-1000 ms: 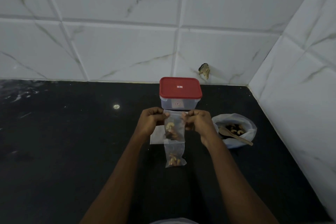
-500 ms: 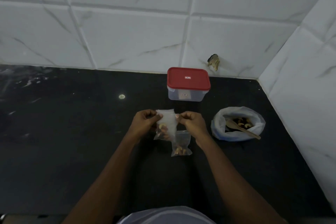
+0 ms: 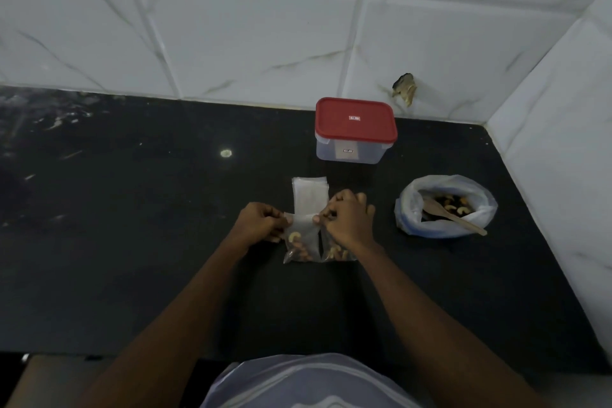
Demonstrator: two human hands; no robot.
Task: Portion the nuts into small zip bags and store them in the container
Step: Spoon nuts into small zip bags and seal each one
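Note:
A small clear zip bag with nuts lies low over the black counter; my left hand pinches its top left corner and my right hand pinches its top right. A second filled zip bag lies just right of it, partly under my right wrist. Behind my hands sits a stack of empty zip bags. The clear container with a red lid stands shut near the wall. A white plastic bag of nuts with a wooden spoon in it sits to the right.
The tiled back wall and the right wall close off the corner. A small pale spot marks the black counter left of the container. The counter's front edge runs near my body.
My hands have lowered the zip bag from in front of the container toward the counter, beside the other filled bag. The stack of empty bags now shows behind them.

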